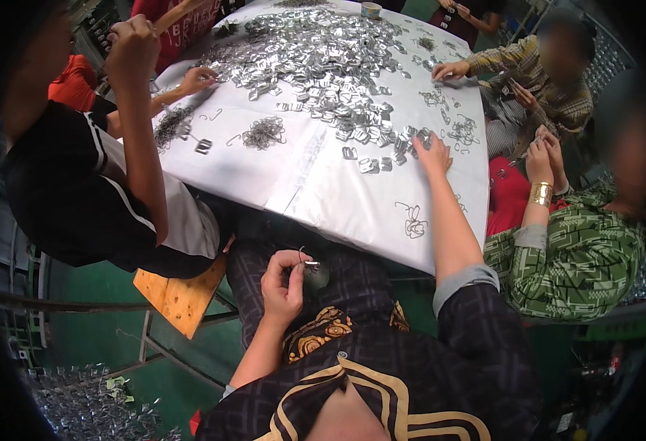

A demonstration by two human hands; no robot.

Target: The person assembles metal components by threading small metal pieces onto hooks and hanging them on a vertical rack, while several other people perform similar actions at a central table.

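My left hand (284, 287) is closed in a pinch in front of my lap, off the table. Between thumb and forefinger it holds a bent wire hook (302, 253) with a small shiny metal piece (311, 263) at it. My right hand (433, 156) reaches over the table, fingers apart, its fingertips touching loose pieces at the near right edge of a big heap of flat silvery metal clips (337, 95). Nearest my right forearm lies a small bunch of wire hooks (412, 222).
A white-covered table (367, 206) fills the middle. Other wire-hook piles (264, 132) lie on it, left and right. Co-workers sit close on both sides, one in a black sleeve (80, 198), one in a green patterned sleeve (565, 264). A wooden stool (179, 294) stands at lower left.
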